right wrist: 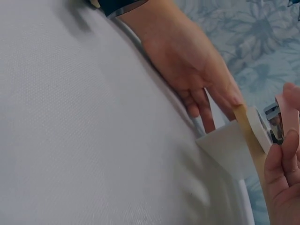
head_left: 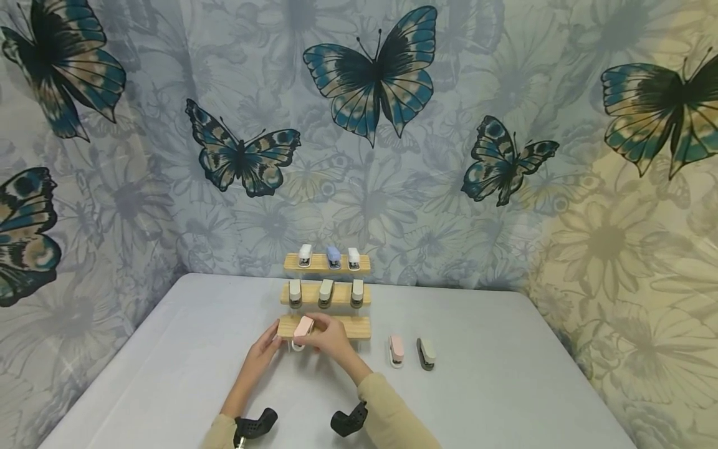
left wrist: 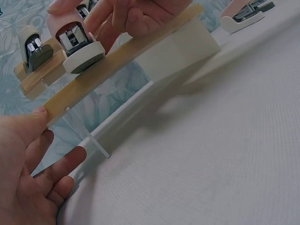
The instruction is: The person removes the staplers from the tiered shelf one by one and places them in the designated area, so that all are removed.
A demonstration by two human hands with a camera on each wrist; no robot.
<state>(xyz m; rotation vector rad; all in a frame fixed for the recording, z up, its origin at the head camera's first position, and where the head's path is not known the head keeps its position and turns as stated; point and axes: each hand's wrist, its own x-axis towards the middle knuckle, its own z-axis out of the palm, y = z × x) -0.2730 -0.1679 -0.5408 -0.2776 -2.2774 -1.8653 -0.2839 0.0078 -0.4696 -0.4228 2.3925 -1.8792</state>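
My right hand (head_left: 328, 337) pinches a small pink stapler (head_left: 303, 328) with a white base, at the left part of the stand's lowest wooden shelf (head_left: 354, 327). In the left wrist view the front of this stapler juts past the shelf's edge. My left hand (left wrist: 23, 164) touches the left end of that shelf with its thumb, the other fingers loosely spread below it. Upper shelves bear several more staplers: a blue one (head_left: 333, 256) between two white ones on top, and three pale ones with dark bases, such as the middle stapler (head_left: 326, 293), beneath.
To the right of the stand, another pink stapler (head_left: 396, 350) and a pale green stapler (head_left: 426, 353) with a dark base stand on the white table (head_left: 493, 393). A butterfly-patterned cloth (head_left: 387, 206) hangs behind the table and at its sides.
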